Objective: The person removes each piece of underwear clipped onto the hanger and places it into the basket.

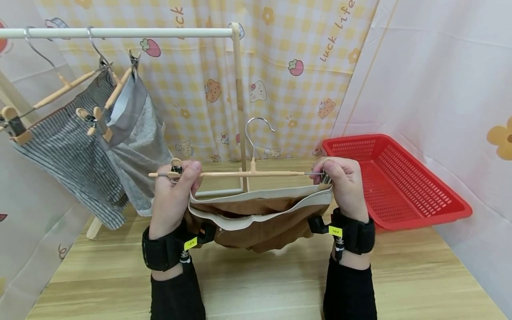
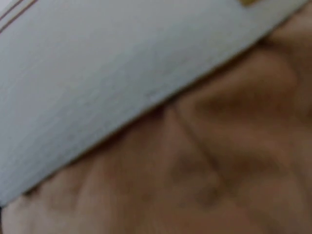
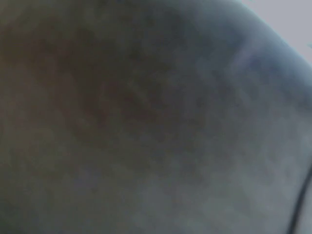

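The head view is bright and evenly lit from above and in front, with only soft shadows under the brown garment and along the wooden table, and no harsh glare. Its wide lens bends the white rail and bows straight lines near the edges, though focus stays sharp throughout. Both wrist views are far too close to focus: the left is a bright blur of pale and brown cloth, the right a dim, murky grey-brown smear.

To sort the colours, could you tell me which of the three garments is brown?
The brown shorts in both hands, under the hanger; the two on the rail are grey.
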A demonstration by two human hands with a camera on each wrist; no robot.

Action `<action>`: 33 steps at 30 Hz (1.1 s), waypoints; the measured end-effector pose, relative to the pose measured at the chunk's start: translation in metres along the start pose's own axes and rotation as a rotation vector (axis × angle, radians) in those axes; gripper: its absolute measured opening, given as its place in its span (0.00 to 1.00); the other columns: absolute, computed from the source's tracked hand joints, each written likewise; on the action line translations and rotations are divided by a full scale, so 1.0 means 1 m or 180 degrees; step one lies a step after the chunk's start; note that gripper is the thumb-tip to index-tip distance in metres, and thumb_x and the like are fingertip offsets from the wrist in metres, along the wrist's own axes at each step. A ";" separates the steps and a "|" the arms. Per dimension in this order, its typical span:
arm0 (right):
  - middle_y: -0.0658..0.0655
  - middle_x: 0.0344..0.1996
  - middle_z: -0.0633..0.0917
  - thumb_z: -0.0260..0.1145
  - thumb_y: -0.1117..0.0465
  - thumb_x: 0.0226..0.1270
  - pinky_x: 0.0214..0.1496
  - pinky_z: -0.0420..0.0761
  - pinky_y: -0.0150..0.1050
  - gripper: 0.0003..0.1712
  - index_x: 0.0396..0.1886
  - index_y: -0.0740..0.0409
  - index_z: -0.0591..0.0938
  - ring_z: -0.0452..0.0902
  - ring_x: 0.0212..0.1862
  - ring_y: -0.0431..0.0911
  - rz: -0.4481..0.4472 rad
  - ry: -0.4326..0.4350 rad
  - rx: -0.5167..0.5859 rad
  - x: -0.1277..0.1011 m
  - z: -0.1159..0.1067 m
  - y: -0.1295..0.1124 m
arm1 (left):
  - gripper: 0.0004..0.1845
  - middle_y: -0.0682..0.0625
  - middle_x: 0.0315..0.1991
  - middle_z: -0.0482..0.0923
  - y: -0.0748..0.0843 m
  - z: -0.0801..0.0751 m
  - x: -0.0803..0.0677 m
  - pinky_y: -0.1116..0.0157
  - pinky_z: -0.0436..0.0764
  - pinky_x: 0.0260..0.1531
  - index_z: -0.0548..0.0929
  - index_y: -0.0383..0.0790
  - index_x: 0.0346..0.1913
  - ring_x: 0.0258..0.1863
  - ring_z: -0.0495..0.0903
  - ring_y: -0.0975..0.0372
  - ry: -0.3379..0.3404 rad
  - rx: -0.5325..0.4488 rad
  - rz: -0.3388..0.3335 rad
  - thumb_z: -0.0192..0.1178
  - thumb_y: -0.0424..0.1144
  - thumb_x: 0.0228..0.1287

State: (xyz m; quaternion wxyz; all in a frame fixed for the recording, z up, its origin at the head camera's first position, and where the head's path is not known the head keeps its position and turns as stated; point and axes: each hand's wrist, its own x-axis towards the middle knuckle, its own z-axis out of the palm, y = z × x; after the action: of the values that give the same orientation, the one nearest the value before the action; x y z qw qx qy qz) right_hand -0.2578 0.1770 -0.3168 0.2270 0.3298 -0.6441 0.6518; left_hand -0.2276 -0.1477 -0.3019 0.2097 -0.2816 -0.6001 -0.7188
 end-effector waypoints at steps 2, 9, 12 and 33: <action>0.54 0.21 0.83 0.55 0.61 0.75 0.24 0.75 0.33 0.22 0.21 0.68 0.82 0.76 0.22 0.44 -0.0026 -0.0005 -0.0013 0.000 0.000 0.000 | 0.24 0.49 0.12 0.61 0.000 0.000 0.000 0.65 0.51 0.17 0.66 0.37 0.13 0.13 0.55 0.61 0.0016 -0.0004 -0.0015 0.57 0.33 0.70; 0.54 0.21 0.83 0.56 0.58 0.76 0.26 0.77 0.33 0.24 0.22 0.68 0.82 0.77 0.22 0.44 0.0068 -0.0003 -0.0088 0.000 0.002 0.000 | 0.25 0.48 0.12 0.61 -0.001 -0.003 0.000 0.64 0.50 0.17 0.67 0.37 0.12 0.12 0.55 0.61 0.0059 0.0123 -0.0110 0.57 0.32 0.69; 0.54 0.21 0.84 0.56 0.57 0.75 0.26 0.78 0.33 0.24 0.22 0.70 0.82 0.77 0.22 0.43 0.0108 0.0005 -0.0083 0.000 0.003 0.000 | 0.24 0.48 0.11 0.62 0.000 -0.004 -0.001 0.64 0.49 0.17 0.68 0.37 0.12 0.12 0.55 0.61 0.0067 0.0135 -0.0132 0.57 0.31 0.68; 0.53 0.18 0.81 0.58 0.54 0.75 0.25 0.74 0.33 0.26 0.19 0.67 0.80 0.75 0.22 0.44 -0.0027 -0.0094 0.0037 0.001 0.001 0.001 | 0.25 0.49 0.12 0.61 0.001 -0.003 -0.001 0.63 0.50 0.18 0.66 0.37 0.12 0.12 0.53 0.61 -0.0031 0.0059 -0.0190 0.58 0.33 0.69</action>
State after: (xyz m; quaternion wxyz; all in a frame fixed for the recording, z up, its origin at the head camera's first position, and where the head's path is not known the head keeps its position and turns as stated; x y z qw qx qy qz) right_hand -0.2595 0.1761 -0.3169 0.2182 0.3434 -0.6422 0.6496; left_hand -0.2261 -0.1510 -0.3022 0.1879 -0.2652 -0.6159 -0.7177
